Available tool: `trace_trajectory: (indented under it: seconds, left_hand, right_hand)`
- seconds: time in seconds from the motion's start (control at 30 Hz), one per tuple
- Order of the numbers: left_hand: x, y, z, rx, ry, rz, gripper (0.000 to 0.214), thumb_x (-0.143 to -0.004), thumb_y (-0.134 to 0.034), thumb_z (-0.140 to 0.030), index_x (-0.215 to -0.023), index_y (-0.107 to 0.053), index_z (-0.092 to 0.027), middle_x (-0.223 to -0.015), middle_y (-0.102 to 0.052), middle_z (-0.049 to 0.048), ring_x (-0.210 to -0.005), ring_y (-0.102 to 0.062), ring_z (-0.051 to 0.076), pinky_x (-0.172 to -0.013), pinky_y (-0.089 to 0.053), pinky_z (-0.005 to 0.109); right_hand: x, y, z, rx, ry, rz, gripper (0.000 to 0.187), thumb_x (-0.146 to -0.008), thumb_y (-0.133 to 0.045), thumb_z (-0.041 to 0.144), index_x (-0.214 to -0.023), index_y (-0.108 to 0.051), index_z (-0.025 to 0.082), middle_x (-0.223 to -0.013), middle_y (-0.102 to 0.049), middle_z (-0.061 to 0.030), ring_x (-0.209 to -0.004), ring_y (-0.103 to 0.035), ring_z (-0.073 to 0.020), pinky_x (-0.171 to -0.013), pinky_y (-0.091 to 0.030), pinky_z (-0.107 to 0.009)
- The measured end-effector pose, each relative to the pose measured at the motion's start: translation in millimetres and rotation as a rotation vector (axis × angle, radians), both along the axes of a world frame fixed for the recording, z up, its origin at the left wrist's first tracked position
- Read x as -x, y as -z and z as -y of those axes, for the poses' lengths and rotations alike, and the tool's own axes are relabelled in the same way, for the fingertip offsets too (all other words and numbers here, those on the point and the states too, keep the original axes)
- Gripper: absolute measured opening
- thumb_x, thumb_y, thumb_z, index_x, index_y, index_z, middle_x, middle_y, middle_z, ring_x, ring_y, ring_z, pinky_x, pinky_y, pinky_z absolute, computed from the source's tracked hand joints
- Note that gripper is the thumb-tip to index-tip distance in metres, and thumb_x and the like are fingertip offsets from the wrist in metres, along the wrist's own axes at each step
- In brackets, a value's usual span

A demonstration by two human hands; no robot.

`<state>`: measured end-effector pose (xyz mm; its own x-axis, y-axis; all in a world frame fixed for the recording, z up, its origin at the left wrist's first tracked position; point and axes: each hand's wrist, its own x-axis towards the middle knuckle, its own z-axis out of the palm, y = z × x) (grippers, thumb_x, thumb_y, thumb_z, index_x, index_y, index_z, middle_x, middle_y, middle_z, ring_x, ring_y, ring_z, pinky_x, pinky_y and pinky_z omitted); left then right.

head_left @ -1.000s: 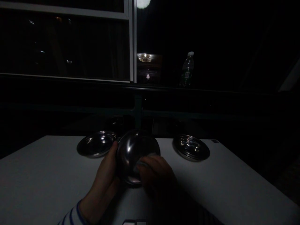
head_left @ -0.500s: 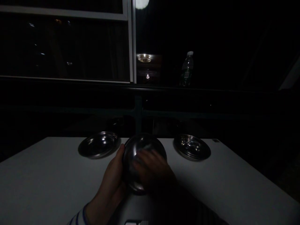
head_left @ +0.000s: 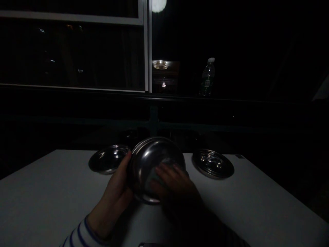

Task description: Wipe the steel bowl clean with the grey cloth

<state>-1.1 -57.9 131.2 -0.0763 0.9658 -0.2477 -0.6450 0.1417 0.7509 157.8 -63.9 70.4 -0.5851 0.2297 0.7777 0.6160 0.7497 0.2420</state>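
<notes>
Metal bowl (head_left: 144, 161), one, round and shiny: where is it entered?

Before you, held tilted over the white table (head_left: 51, 192), with one dish to either side.

Your left hand (head_left: 115, 192)?

Closed on the bowl's left edge, thumb lying along the rim; cuff in a striped sleeve (head_left: 82, 235).

Your right hand (head_left: 176, 185)?

Slightly blurred, laid across the bowl's face at lower right, fingers forward. Something pale (head_left: 167, 160) shows by your fingertips, too dim to identify; whether you grip it, I cannot tell.

Neighbouring items?

Left dish (head_left: 104, 163), metal, partly behind your left thumb. Right dish (head_left: 212, 164), also metal, apart from your right hand. Both rest near your table's far edge. Dark label (head_left: 240, 156), small, at the far right corner.

Beyond your table?

Clear bottle (head_left: 208, 79), upright, white-capped; pale window frame (head_left: 147, 44), left of it. Remaining background: very dark.
</notes>
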Motion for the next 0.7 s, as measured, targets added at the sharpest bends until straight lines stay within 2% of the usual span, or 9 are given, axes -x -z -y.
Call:
trace_trajectory:
  seconds: [0.1, 0.17, 0.27, 0.33, 0.43, 0.5, 0.63, 0.7]
  left_hand:
    - [5.2, 0.9, -4.5, -0.021, -0.014, 0.091, 0.020, -0.083, -0.051, -0.030, -0.088, -0.064, -0.016, -0.069, -0.070, 0.0019, -0.059, -0.065, 0.015, -0.058, -0.052, 0.024]
    - [6.5, 2.0, -5.7, -0.044, -0.012, 0.147, 0.019, -0.083, -0.051, -0.029, -0.090, -0.064, -0.016, -0.075, -0.071, 0.0024, -0.063, -0.066, 0.015, -0.062, -0.053, 0.025]
    - [5.9, 3.9, -5.3, -0.072, -0.016, 0.157, 0.020, -0.083, -0.052, -0.030, -0.088, -0.065, -0.016, -0.073, -0.071, 0.0021, -0.060, -0.065, 0.014, -0.059, -0.053, 0.024]
    - [3.7, 5.9, -4.2, -0.056, -0.019, 0.115, 0.022, -0.082, -0.052, -0.032, -0.086, -0.066, -0.015, -0.069, -0.070, 0.0026, -0.057, -0.065, 0.014, -0.056, -0.052, 0.024]
    - [-1.8, 10.1, -2.2, -0.026, 0.018, 0.053, 0.023, -0.081, -0.054, -0.033, -0.085, -0.066, -0.014, -0.070, -0.071, 0.0047, -0.060, -0.066, 0.016, -0.058, -0.053, 0.025]
    - [-5.9, 12.6, -1.0, -0.034, 0.017, 0.041, 0.022, -0.081, -0.055, -0.032, -0.083, -0.066, -0.014, -0.070, -0.071, 0.0044, -0.061, -0.066, 0.015, -0.058, -0.053, 0.024]
    - [-11.0, 14.6, 0.5, -0.026, 0.031, 0.029, 0.021, -0.080, -0.055, -0.032, -0.081, -0.066, -0.014, -0.068, -0.070, 0.0039, -0.059, -0.066, 0.015, -0.056, -0.053, 0.025]
    - [-11.6, 14.8, 1.1, -0.005, 0.043, 0.022, 0.021, -0.080, -0.055, -0.032, -0.081, -0.066, -0.014, -0.069, -0.071, 0.0045, -0.059, -0.066, 0.015, -0.058, -0.053, 0.025]
  right_hand:
    - [-17.5, -13.6, -11.8, -0.072, 0.073, -0.115, 0.032, -0.084, -0.037, 0.016, -0.114, -0.050, 0.013, -0.126, -0.049, -0.0152, -0.127, -0.033, -0.0254, -0.095, -0.041, -0.047]
    - [-17.3, -13.3, -12.9, -0.091, 0.096, -0.142, 0.033, -0.085, -0.036, 0.016, -0.113, -0.050, 0.013, -0.125, -0.049, -0.0159, -0.127, -0.033, -0.0262, -0.095, -0.040, -0.048]
    - [-1.0, -1.4, -3.8, -0.152, 0.067, -0.083, 0.030, -0.086, -0.039, 0.019, -0.113, -0.052, 0.018, -0.124, -0.052, -0.0091, -0.126, -0.035, -0.0229, -0.102, -0.032, -0.047]
    - [11.6, 6.9, 3.3, -0.189, 0.030, -0.009, 0.030, -0.085, -0.043, 0.021, -0.113, -0.054, 0.021, -0.125, -0.053, -0.0025, -0.126, -0.035, -0.0193, -0.107, -0.027, -0.041]
    - [15.7, 7.6, 4.1, -0.161, 0.017, 0.072, 0.030, -0.086, -0.045, 0.024, -0.114, -0.054, 0.025, -0.129, -0.050, 0.0036, -0.128, -0.031, -0.0159, -0.109, -0.024, -0.035]
    - [6.5, 0.2, -2.8, -0.160, 0.042, 0.033, 0.028, -0.087, -0.043, 0.026, -0.113, -0.054, 0.025, -0.127, -0.051, 0.0000, -0.129, -0.031, -0.0175, -0.106, -0.029, -0.038]
    - [-8.0, -9.9, -13.3, -0.104, 0.193, -0.138, 0.035, -0.087, -0.033, 0.016, -0.116, -0.050, 0.010, -0.124, -0.050, -0.0171, -0.126, -0.035, -0.0262, -0.093, -0.042, -0.046]
    - [-1.1, -4.3, -8.6, -0.096, 0.184, -0.164, 0.034, -0.086, -0.034, 0.016, -0.116, -0.051, 0.010, -0.123, -0.052, -0.0162, -0.126, -0.035, -0.0260, -0.094, -0.041, -0.047]
